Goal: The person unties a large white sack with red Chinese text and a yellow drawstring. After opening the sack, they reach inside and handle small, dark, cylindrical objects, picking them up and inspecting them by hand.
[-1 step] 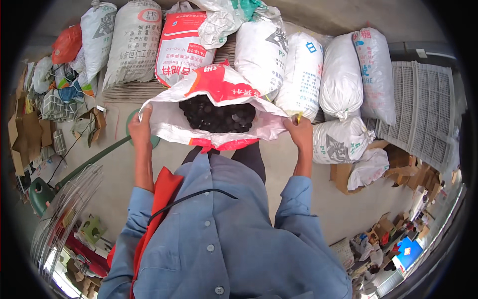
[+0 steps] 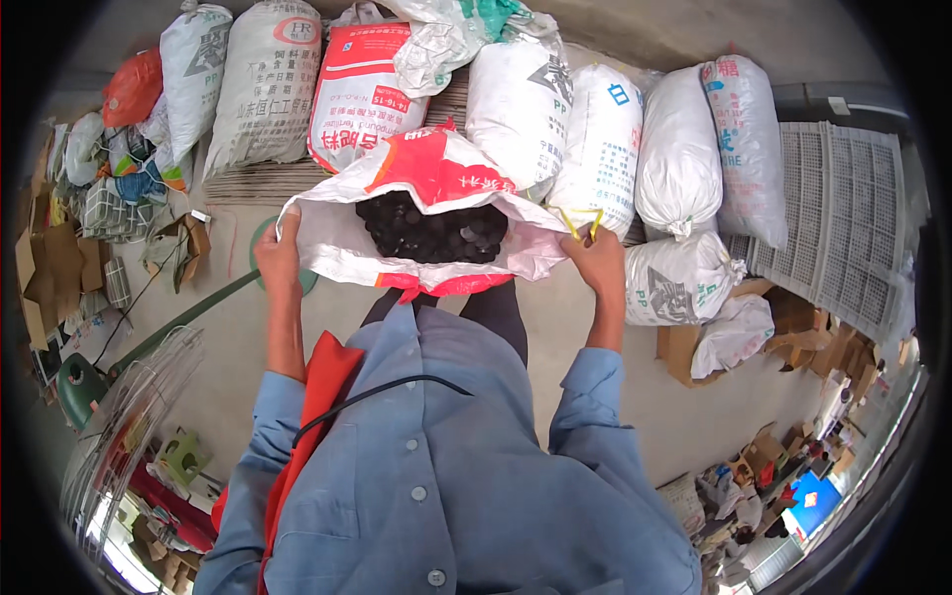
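Observation:
In front of me a red and white woven sack (image 2: 327,238) stands with its mouth spread wide. Dark, roundish lumps (image 2: 436,230) lie inside it, too small to name. My left hand (image 2: 278,250) pinches the left corner of the rim. At the right corner, my right hand (image 2: 597,260) is closed on the rim, and a thin yellow tie (image 2: 585,220) sticks up from its fingers. Just beyond that hand leans a white sack with blue print (image 2: 598,149).
Full sacks line the back, among them a red and white one (image 2: 362,99) and a knotted white one (image 2: 682,159). Grey plastic grids (image 2: 833,218) stand at right, above cardboard boxes (image 2: 684,349). A wire bundle (image 2: 134,397) and a green pole (image 2: 198,315) are at left.
More of the yellow tie shows above my right hand, which has shifted very slightly left. The sack and my left hand look almost the same.

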The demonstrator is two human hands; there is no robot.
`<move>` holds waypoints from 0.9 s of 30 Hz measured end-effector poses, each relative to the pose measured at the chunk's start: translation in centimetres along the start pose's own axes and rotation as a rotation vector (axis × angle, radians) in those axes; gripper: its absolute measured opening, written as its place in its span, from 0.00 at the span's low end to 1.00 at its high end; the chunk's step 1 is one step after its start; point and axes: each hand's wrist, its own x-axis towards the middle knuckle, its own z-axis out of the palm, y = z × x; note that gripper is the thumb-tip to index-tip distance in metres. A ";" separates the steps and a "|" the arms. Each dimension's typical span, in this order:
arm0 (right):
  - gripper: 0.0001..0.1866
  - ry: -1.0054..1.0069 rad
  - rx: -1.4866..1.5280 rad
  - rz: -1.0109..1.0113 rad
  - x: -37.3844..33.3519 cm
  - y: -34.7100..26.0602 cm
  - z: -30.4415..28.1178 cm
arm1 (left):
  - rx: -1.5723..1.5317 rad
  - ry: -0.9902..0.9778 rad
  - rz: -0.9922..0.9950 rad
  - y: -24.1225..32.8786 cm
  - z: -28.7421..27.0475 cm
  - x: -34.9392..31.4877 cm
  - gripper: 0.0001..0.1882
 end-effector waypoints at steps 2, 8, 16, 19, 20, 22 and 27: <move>0.23 0.036 -0.127 -0.140 0.4 -5.5 -1.9 | 0.064 0.041 0.053 -0.5 0.1 0.3 0.21; 0.27 0.014 -0.284 -0.756 0.4 -15.9 5.7 | 0.077 0.052 0.065 0.4 1.3 0.4 0.27; 0.04 0.208 -0.360 -0.784 13.5 -18.0 6.1 | 0.270 0.038 0.338 -0.5 0.1 -0.2 0.24; 0.05 0.252 -0.357 -0.720 16.0 -17.9 7.3 | 0.301 0.041 0.431 0.7 2.3 -1.9 0.21; 0.05 0.248 -0.342 -0.719 16.0 -18.1 7.6 | 0.286 0.089 0.430 0.5 2.7 -2.5 0.22; 0.05 0.238 -0.318 -0.709 15.8 -18.6 7.4 | 0.356 0.126 0.376 -1.5 2.5 -3.1 0.25; 0.06 0.191 -0.315 -0.694 15.7 -18.6 6.8 | 0.205 -0.471 -0.410 -2.7 2.4 -6.2 0.26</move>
